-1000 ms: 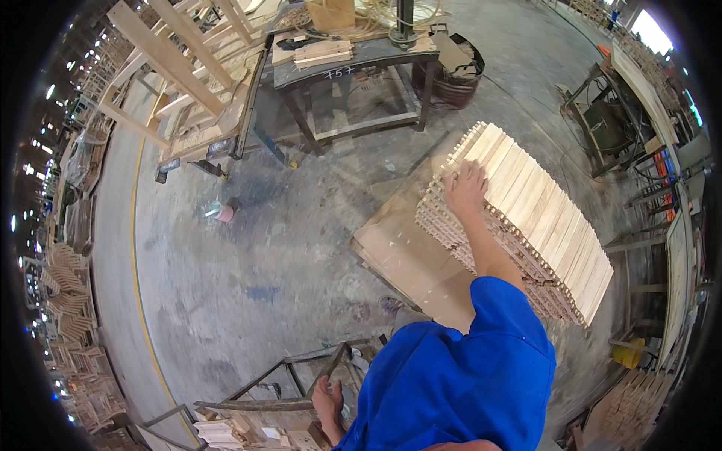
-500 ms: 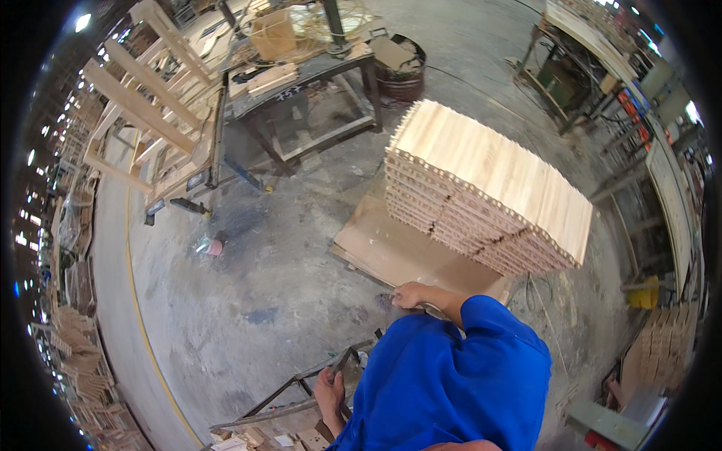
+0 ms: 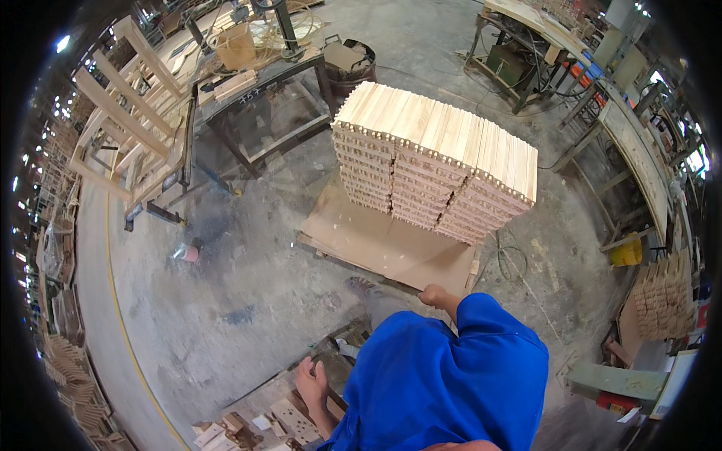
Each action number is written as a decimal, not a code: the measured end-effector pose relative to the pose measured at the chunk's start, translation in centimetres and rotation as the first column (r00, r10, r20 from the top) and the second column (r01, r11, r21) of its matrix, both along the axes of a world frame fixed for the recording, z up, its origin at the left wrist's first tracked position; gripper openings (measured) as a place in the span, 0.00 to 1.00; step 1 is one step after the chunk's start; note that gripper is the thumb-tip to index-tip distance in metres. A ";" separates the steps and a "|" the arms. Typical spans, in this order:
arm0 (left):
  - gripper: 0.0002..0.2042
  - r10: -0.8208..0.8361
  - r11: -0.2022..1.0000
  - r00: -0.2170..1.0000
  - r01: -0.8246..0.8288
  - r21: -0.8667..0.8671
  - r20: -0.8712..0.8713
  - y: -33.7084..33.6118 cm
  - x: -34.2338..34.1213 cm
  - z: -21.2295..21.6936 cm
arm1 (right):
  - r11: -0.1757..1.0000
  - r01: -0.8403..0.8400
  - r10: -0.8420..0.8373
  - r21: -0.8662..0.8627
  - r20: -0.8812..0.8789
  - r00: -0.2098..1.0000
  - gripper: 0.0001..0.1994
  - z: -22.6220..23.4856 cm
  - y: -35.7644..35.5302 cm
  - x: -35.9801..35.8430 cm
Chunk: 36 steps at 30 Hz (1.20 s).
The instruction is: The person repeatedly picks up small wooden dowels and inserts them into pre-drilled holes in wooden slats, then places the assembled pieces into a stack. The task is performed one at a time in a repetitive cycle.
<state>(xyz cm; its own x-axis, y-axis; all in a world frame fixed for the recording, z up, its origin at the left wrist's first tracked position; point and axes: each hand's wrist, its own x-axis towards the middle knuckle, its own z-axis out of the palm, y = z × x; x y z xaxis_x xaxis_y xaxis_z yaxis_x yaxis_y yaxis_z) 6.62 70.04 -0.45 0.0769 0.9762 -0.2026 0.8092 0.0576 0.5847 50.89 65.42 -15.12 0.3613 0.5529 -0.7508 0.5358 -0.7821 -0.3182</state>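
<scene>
My left hand (image 3: 311, 385) hangs low beside my blue shirt, its fingers apart and holding nothing. It is nearest to a bench with loose wood pieces (image 3: 292, 418) at the lower edge. In front of my body, my right hand (image 3: 433, 295) is closed with curled fingers, and nothing shows in it. It appears over the near edge of a brown board (image 3: 376, 244) on a low pallet; I cannot tell whether it touches. On the board's far part stands a tall block of stacked pale wood slats (image 3: 436, 143).
A dark metal table (image 3: 259, 90) and a rusty drum (image 3: 352, 68) stand at the far left. Beside them is a wooden frame (image 3: 143, 113). A pink and white cup (image 3: 186, 253) lies on the floor. Workbenches (image 3: 635, 165) and a yellow bucket (image 3: 626, 252) are at right.
My view has swung rightward, so the slat stack and the tables appear farther left. My right hand sits farther right in view, my left hand slightly left with its fingers more spread.
</scene>
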 end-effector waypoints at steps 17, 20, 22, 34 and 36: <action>0.19 0.153 0.988 0.985 -0.153 -0.009 0.075 -13.6 -1.1 1.7 | 0.971 -0.221 0.231 0.086 -0.130 0.964 0.16 -0.9 2.2 -8.0; 0.19 0.226 0.974 0.971 -0.225 -0.018 0.074 -15.1 -1.2 1.4 | 0.951 -0.285 0.298 0.116 -0.116 0.947 0.17 -0.3 2.9 -9.3; 0.19 0.263 0.965 0.962 -0.261 -0.035 0.076 -15.5 -1.3 1.4 | 0.952 -0.298 0.305 0.073 -0.136 0.943 0.17 0.0 3.2 -10.2; 0.20 0.382 0.924 0.922 -0.378 -0.065 0.064 -15.7 -1.6 1.7 | 0.890 -0.452 0.456 0.064 -0.168 0.874 0.20 0.5 4.8 -13.1; 0.20 0.389 0.920 0.921 -0.387 -0.055 0.032 -15.3 -1.6 2.1 | 0.868 -0.496 0.495 0.030 -0.148 0.856 0.20 0.5 5.5 -13.1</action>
